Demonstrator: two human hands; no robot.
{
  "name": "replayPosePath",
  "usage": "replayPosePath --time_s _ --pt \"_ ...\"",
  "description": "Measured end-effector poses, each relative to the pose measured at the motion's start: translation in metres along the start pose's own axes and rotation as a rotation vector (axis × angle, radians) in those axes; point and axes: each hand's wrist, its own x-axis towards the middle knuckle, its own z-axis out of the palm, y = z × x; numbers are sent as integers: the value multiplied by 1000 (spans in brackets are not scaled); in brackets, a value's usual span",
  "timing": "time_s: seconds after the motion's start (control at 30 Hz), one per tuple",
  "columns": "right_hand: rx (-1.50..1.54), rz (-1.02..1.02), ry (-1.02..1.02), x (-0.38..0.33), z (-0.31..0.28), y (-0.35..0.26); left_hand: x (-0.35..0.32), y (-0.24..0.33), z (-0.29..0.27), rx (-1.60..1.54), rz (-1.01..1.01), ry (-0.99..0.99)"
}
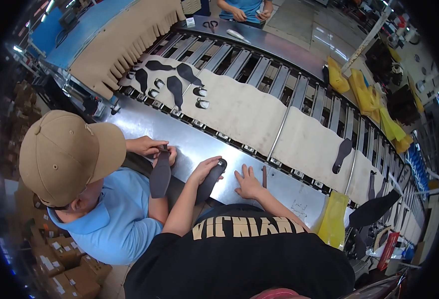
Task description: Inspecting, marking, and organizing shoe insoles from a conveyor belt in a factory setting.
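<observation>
Dark sole-shaped piece point(210, 183) held in left hand point(205, 170).

- Sole-shaped piece at the left hand's fingers point(208, 186): dark, matt and smooth, rubber or foam by its look, with a small glossy fitting at its top.
- Tabletop point(147, 124): smooth bare metal, glossy with bright reflections.
- Belt covering point(244, 110): pale matt cloth, slightly rippled.
- Conveyor slats point(275, 82): shiny metal.
- Sheet point(333, 219): yellow glossy plastic.
- Boxes point(82, 280): matt brown cardboard.
</observation>
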Motion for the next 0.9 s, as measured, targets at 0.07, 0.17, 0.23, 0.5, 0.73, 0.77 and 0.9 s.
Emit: replayPosePath --time_s 0.07,0.17,0.23,0.5,0.73,0.77,0.9 --pt "3 5 1 1 0 -1 -1 0 1 -5 -3 19" --pt "8 5 -13 2 1 -3 -4 2 -2 51 -34 0" --pt "11 3 -21 3 -1 -3 -5 6 -1 40 -59 9" --pt "-14 16 -32 4 -6 -5 1 7 -24 -89 -95 -149" --pt "3 -6 -5 4 1 -5 -2 5 -23 -72 -137 -87" --pt "17 -18 3 4 1 -5 1 2 -26 -68 -125 -54" --pt "12 -52 60 7 14 3 13 -7 -26 7 -130 26"
